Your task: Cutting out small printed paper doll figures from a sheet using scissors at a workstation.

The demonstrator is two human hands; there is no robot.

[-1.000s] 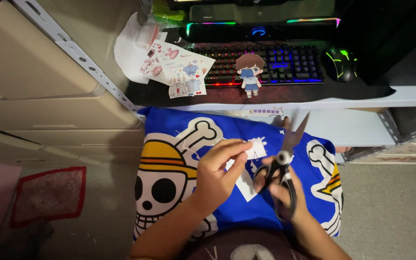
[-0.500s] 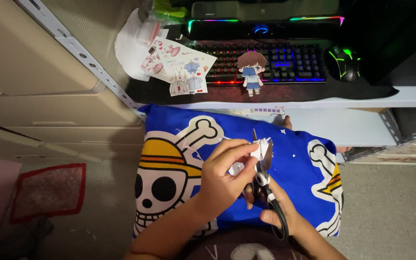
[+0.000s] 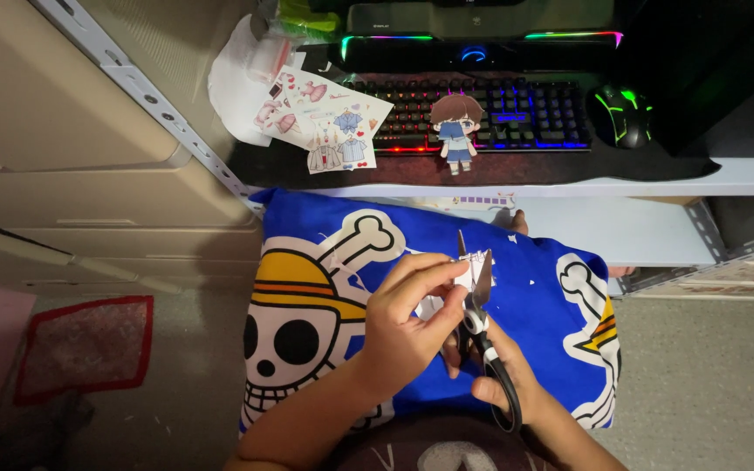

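Lying on the desk beyond the blue skull-print pillow [image 3: 534, 301]: a printed sheet of small clothing pictures [image 3: 325, 129], tilted, beside a crumpled white plastic wrapper [image 3: 237, 83]; a paper doll cut-out [image 3: 456, 131] resting against the backlit keyboard [image 3: 517, 109]. Over the pillow's middle: left hand [image 3: 405, 327], fingertips pinching a small white paper piece [image 3: 473, 269]; right hand [image 3: 503, 371], fingers curled through black-handled scissors [image 3: 482, 327], blades nearly closed against the paper.
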